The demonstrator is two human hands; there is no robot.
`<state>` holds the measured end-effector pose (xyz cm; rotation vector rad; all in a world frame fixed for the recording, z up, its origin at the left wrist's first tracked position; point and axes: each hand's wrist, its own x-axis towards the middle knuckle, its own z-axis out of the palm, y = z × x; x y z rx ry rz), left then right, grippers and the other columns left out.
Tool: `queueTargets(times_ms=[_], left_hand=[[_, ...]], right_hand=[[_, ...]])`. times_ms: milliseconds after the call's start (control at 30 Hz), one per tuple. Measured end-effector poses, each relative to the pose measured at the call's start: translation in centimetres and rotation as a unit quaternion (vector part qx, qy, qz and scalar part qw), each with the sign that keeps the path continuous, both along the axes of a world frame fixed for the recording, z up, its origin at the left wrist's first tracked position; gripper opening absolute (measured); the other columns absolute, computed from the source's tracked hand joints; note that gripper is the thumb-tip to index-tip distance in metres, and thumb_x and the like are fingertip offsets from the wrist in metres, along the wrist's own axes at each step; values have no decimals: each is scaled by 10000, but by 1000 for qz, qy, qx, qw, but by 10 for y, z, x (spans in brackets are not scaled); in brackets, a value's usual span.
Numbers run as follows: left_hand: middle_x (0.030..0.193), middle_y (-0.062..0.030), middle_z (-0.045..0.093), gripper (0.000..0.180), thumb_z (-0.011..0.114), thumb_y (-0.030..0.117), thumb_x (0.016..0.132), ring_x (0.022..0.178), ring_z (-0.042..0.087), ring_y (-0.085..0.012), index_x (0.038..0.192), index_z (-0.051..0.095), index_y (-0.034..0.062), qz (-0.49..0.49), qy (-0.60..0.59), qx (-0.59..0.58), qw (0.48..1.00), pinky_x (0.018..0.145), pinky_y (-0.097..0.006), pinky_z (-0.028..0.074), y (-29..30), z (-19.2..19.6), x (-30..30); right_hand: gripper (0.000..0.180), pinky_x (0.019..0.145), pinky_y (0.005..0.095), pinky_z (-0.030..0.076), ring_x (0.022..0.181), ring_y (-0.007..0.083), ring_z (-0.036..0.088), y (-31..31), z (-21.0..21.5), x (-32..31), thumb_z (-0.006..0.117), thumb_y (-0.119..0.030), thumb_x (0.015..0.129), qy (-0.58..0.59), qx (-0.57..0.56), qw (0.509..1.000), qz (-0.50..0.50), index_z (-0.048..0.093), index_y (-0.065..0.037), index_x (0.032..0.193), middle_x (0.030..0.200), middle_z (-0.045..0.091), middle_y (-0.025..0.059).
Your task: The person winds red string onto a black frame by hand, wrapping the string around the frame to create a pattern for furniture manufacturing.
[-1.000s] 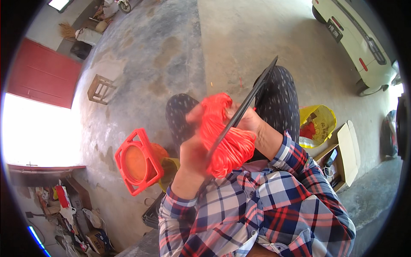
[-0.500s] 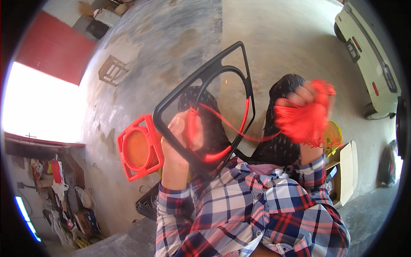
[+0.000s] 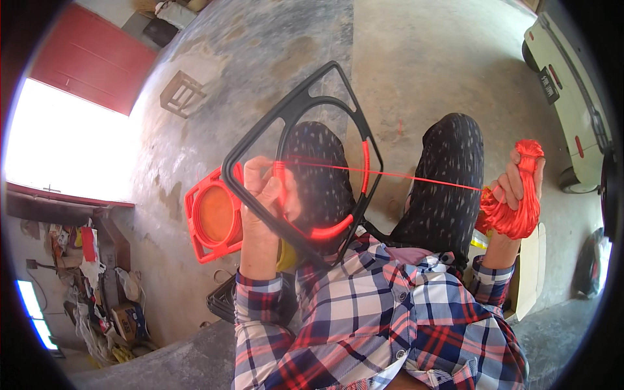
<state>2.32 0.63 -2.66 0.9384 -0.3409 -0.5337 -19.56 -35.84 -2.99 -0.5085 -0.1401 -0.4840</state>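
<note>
My left hand (image 3: 265, 185) grips a black square frame (image 3: 263, 132) with a round ring opening, closed at the ring's left side. Red cord is wound tightly around several stretches of that ring, including a red wrapped part (image 3: 334, 229) at its lower edge. Out to the right, my right hand (image 3: 511, 183) is closed around a looped bundle of red cord (image 3: 520, 220). A single red strand (image 3: 416, 178) runs nearly straight across the ring from my left fingers to the bundle. The frame is held tilted above my left thigh.
Beside my left forearm is a red square frame (image 3: 194, 207) with an orange round middle. A black crate (image 3: 222, 298) sits below it. An open cardboard box (image 3: 534, 270) stands at my right. Farther off are a wooden stool (image 3: 184, 95) and a parked vehicle (image 3: 572, 84).
My right hand has moved right with the cord bundle, and the slack strand is now drawn nearly straight. My left hand keeps hold of the frame, which has shifted slightly left.
</note>
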Motion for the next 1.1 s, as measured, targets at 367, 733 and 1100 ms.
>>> queueTargets(times_ms=[367, 733, 1100], left_hand=[[944, -140, 601, 290, 573, 139, 939, 620, 537, -155, 1207, 565, 28, 52, -8, 74, 996, 486, -262, 462, -9, 5, -6], [1202, -111, 597, 408, 568, 197, 909, 1075, 601, -217, 1252, 535, -21, -64, 101, -23, 993, 965, -371, 462, -67, 28, -54], [1219, -145, 592, 410, 442, 205, 957, 1112, 576, -249, 1279, 503, -41, -197, 135, -48, 970, 968, -362, 450, -65, 20, -57]], right_hand=[[406, 911, 445, 493, 1001, 318, 608, 36, -37, 58, 559, -178, 868, 195, 93, 976, 25, 521, 0, 1232, 1104, 617, 169], [411, 793, 266, 461, 849, 90, 596, 126, 47, 115, 707, -97, 826, 219, -440, 868, 66, 539, 16, 1184, 881, 663, 52], [434, 935, 354, 477, 1028, 215, 612, 123, 3, 110, 689, -232, 841, 105, 34, 953, 281, 578, 31, 1168, 1135, 623, 139]])
